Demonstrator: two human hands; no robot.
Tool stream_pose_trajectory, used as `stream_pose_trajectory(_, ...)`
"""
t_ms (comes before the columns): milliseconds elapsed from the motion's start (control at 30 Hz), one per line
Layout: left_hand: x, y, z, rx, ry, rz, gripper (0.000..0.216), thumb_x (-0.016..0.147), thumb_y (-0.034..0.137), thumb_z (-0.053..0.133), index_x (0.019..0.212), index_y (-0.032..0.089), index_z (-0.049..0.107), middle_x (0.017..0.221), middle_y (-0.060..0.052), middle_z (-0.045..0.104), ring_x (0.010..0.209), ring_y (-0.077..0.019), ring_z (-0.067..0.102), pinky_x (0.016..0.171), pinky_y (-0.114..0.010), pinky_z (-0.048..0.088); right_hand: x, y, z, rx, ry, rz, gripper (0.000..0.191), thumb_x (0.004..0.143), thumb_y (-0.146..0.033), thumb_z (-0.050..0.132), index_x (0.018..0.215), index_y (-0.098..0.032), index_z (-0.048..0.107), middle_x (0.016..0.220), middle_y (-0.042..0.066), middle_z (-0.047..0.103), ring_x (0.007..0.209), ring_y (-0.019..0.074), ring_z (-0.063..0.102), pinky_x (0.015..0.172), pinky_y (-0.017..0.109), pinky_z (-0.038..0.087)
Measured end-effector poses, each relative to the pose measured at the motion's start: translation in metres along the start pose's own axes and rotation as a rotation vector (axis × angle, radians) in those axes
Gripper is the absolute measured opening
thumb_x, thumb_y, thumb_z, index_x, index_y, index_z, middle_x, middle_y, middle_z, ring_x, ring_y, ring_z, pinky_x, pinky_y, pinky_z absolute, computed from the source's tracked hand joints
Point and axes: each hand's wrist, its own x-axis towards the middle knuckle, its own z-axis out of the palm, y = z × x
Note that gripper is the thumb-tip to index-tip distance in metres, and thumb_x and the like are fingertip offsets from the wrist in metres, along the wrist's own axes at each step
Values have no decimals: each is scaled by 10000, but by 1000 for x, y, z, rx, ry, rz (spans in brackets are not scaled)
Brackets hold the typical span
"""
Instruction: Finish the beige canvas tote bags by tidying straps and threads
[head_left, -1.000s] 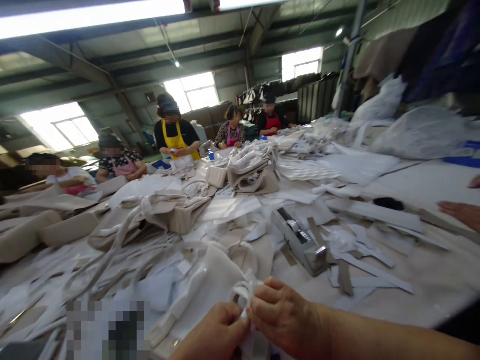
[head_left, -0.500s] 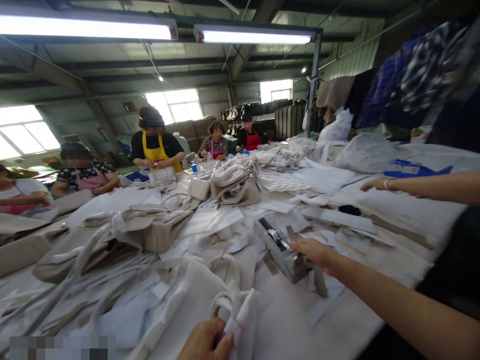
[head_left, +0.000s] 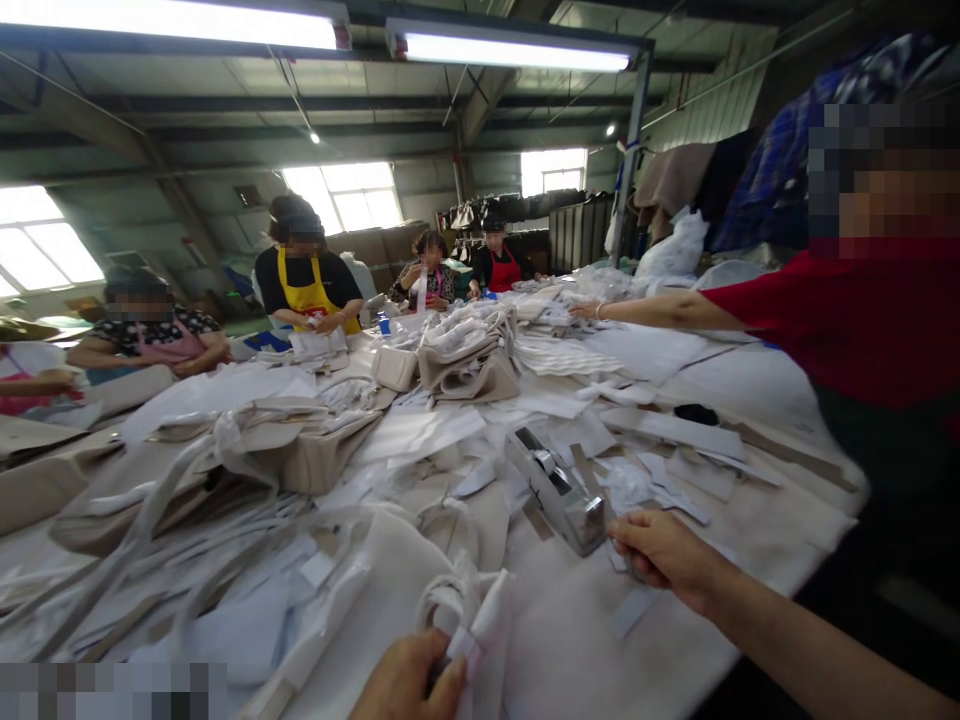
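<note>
My left hand (head_left: pixel 412 680), at the bottom, is closed around the white-wrapped strap (head_left: pixel 457 600) of a pale bag (head_left: pixel 382 570). The strap is looped and covered in white foam or plastic. To its upper right, a grey metal tape dispenser (head_left: pixel 559 490) lies aslant on the table with its roll facing up. My right hand (head_left: pixel 664 550) is pinched just off the dispenser's near cutting end, on what looks like the end of the clear tape; the strip itself barely shows.
Beige bags (head_left: pixel 322 455) and white wrapping sheets (head_left: pixel 427 440) cover much of the table. Paper scraps (head_left: pixel 637 485) lie beside the dispenser. At right, a co-worker in a red top (head_left: pixel 810 310) reaches across the table. Several people in aprons work along the far side.
My right hand has moved from the dispenser's top to the right, just past its cutting end. My left hand stays on the strap. The co-worker at right has leaned in, arm reaching farther.
</note>
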Motion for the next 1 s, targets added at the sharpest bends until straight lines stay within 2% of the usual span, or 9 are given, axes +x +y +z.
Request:
stream_pose_trajectory(133, -9, 13, -7, 28, 10, -26, 277, 925, 311, 435, 705, 189, 550, 721, -25, 605, 728, -181, 569, 636, -282, 330, 6, 19, 8, -103, 64, -51, 273, 635, -457, 614, 545, -211, 537, 518, -8, 522, 468, 118, 378, 485, 278, 246)
stream_pose_trajectory(200, -15, 20, -10, 15, 16, -49, 285, 930, 314, 437, 702, 189, 554, 725, -30, 617, 718, -180, 566, 622, -286, 320, 0, 20, 12, -177, 48, -101, 264, 620, -407, 658, 489, -200, 560, 501, 11, 542, 512, 141, 430, 524, 292, 289)
stream_pose_trajectory(267, -20, 25, -12, -30, 34, -46, 287, 931, 328, 444, 715, 190, 573, 727, -28, 633, 698, -174, 562, 605, -286, 308, -16, 14, 24, -225, -77, -184, 268, 677, -422, 669, 547, -191, 629, 548, 20, 596, 559, 160, 481, 563, 296, 337)
stream_pose_trajectory(367, -25, 27, -11, -64, 70, -21, 273, 916, 333, 473, 729, 186, 606, 705, -24, 645, 657, -165, 554, 589, -289, 292, -49, -6, 62, -179, -372, -255, 304, 785, -477, 636, 669, -198, 672, 599, 1, 618, 538, 139, 466, 537, 277, 337)
stream_pose_trajectory(433, -27, 26, -9, -52, 91, -11, 278, 913, 340, 484, 733, 183, 627, 693, -30, 653, 636, -163, 555, 579, -294, 284, -70, -21, 93, -76, -519, -219, 318, 783, -482, 646, 657, -189, 651, 579, -10, 592, 505, 114, 425, 501, 261, 303)
stream_pose_trajectory(533, -30, 24, -5, 5, 132, -4, 301, 922, 352, 478, 748, 182, 656, 714, -53, 681, 634, -171, 572, 574, -304, 286, -88, -34, 133, 54, -624, -118, 334, 756, -474, 654, 617, -174, 610, 542, -17, 561, 460, 82, 374, 464, 244, 254)
stream_pose_trajectory(667, -31, 23, 0, 131, 197, -35, 300, 921, 362, 479, 792, 182, 683, 800, -100, 712, 726, -219, 632, 608, -318, 326, -87, -34, 156, 62, -589, -23, 336, 735, -471, 647, 610, -163, 598, 508, -16, 554, 414, 62, 348, 425, 228, 206)
stream_pose_trajectory(800, -30, 25, 2, 182, 192, -43, 304, 926, 357, 469, 847, 180, 703, 901, -136, 731, 810, -259, 671, 656, -331, 400, -83, -32, 157, 29, -541, 3, 327, 710, -467, 650, 613, -159, 600, 513, -6, 577, 402, 56, 362, 406, 216, 205)
stream_pose_trajectory(1000, -31, 27, 2, 230, 175, -45, 337, 933, 344, 446, 904, 159, 726, 920, -160, 726, 826, -276, 688, 682, -341, 471, -89, -34, 160, 49, -492, 94, 312, 716, -451, 657, 604, -181, 548, 488, -31, 550, 383, 61, 388, 377, 198, 229)
